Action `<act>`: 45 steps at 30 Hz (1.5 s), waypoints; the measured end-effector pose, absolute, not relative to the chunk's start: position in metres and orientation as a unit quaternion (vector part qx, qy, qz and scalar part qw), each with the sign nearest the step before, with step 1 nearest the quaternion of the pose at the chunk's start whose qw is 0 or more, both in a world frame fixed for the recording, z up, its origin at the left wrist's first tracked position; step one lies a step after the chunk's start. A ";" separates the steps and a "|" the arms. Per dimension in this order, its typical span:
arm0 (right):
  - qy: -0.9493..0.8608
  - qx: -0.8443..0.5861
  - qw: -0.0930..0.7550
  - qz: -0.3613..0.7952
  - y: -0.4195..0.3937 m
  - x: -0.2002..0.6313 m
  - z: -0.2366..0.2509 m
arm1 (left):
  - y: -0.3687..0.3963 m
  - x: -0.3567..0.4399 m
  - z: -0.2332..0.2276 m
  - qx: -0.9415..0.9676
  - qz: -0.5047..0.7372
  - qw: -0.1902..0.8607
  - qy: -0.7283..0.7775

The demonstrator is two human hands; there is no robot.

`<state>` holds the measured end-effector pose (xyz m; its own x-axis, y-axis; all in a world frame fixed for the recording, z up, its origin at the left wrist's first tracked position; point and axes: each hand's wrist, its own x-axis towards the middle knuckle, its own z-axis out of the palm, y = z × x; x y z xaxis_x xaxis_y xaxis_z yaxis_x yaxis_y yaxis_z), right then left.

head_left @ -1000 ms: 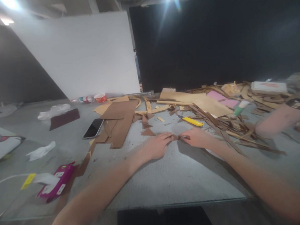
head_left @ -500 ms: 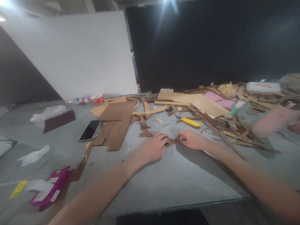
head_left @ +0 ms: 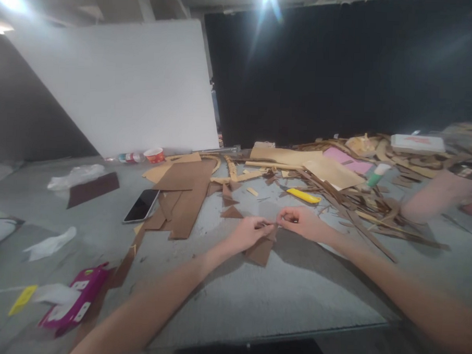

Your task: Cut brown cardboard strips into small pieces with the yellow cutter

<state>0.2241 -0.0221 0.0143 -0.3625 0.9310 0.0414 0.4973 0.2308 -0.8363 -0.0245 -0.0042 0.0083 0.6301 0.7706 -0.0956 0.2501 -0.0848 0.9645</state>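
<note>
I note a smartphone (head_left: 141,206), a magenta tissue pack (head_left: 81,297), and a red-and-white cup (head_left: 154,155) beside what may be a bottle (head_left: 131,158).

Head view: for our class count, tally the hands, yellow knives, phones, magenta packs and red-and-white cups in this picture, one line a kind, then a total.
Hands (left hand, right hand): 2
Yellow knife: 1
Phone: 1
Magenta pack: 1
Red-and-white cup: 1
Total: 6
</note>
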 end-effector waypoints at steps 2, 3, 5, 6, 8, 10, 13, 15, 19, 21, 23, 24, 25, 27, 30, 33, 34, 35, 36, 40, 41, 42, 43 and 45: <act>-0.727 -0.485 0.299 0.384 -0.024 0.224 0.016 | -0.003 -0.025 0.004 0.644 0.215 0.651 0.338; -0.725 -0.477 0.310 0.388 -0.024 0.224 0.017 | -0.002 -0.027 0.002 0.625 0.213 0.675 0.329; -0.721 -0.454 0.337 0.401 -0.025 0.223 0.017 | 0.001 -0.030 -0.001 0.606 0.219 0.697 0.315; -0.718 -0.442 0.349 0.409 -0.025 0.222 0.017 | 0.002 -0.032 -0.002 0.603 0.220 0.703 0.306; -0.714 -0.430 0.363 0.416 -0.025 0.221 0.016 | 0.005 -0.036 -0.003 0.600 0.217 0.715 0.285; -0.713 -0.432 0.370 0.410 -0.025 0.219 0.014 | 0.007 -0.038 -0.004 0.597 0.210 0.727 0.265; -0.715 -0.434 0.379 0.396 -0.024 0.218 0.012 | 0.009 -0.039 -0.003 0.589 0.205 0.741 0.248; -0.718 -0.430 0.385 0.389 -0.023 0.218 0.010 | 0.010 -0.039 -0.003 0.582 0.204 0.748 0.245; -0.717 -0.429 0.389 0.389 -0.021 0.219 0.008 | 0.011 -0.040 -0.005 0.583 0.192 0.752 0.241; -0.710 -0.430 0.388 0.400 -0.021 0.220 0.007 | 0.012 -0.041 -0.006 0.587 0.190 0.750 0.238; -0.703 -0.433 0.387 0.411 -0.020 0.220 0.006 | 0.012 -0.041 -0.006 0.588 0.191 0.750 0.236; -0.701 -0.435 0.387 0.413 -0.020 0.220 0.006 | 0.012 -0.041 -0.006 0.588 0.190 0.750 0.236; -0.698 -0.437 0.387 0.415 -0.020 0.220 0.005 | 0.011 -0.041 -0.006 0.588 0.190 0.750 0.237; -0.694 -0.445 0.386 0.415 -0.020 0.219 0.005 | 0.011 -0.041 -0.004 0.589 0.188 0.749 0.240; -0.689 -0.460 0.380 0.411 -0.021 0.218 0.006 | 0.010 -0.042 -0.001 0.601 0.190 0.738 0.242; -0.687 -0.468 0.379 0.407 -0.022 0.217 0.008 | 0.009 -0.042 0.002 0.613 0.193 0.724 0.250; -0.688 -0.469 0.378 0.405 -0.023 0.217 0.009 | 0.008 -0.042 0.002 0.616 0.197 0.718 0.256; -0.690 -0.469 0.376 0.403 -0.023 0.216 0.010 | 0.007 -0.041 0.003 0.620 0.202 0.711 0.265; -0.693 -0.470 0.372 0.402 -0.023 0.216 0.010 | 0.005 -0.041 0.003 0.624 0.209 0.701 0.276; -0.685 -0.483 0.360 0.409 -0.025 0.212 0.011 | 0.000 -0.034 -0.003 0.657 0.251 0.630 0.328; -0.681 -0.491 0.356 0.410 -0.025 0.210 0.010 | -0.001 -0.032 -0.005 0.665 0.261 0.614 0.335; -0.677 -0.500 0.353 0.408 -0.026 0.208 0.009 | -0.001 -0.030 -0.008 0.671 0.268 0.603 0.338; -0.674 -0.509 0.350 0.404 -0.027 0.205 0.009 | -0.002 -0.029 -0.010 0.677 0.273 0.593 0.340; -0.668 -0.525 0.347 0.398 -0.029 0.202 0.008 | -0.001 -0.027 -0.013 0.686 0.278 0.578 0.344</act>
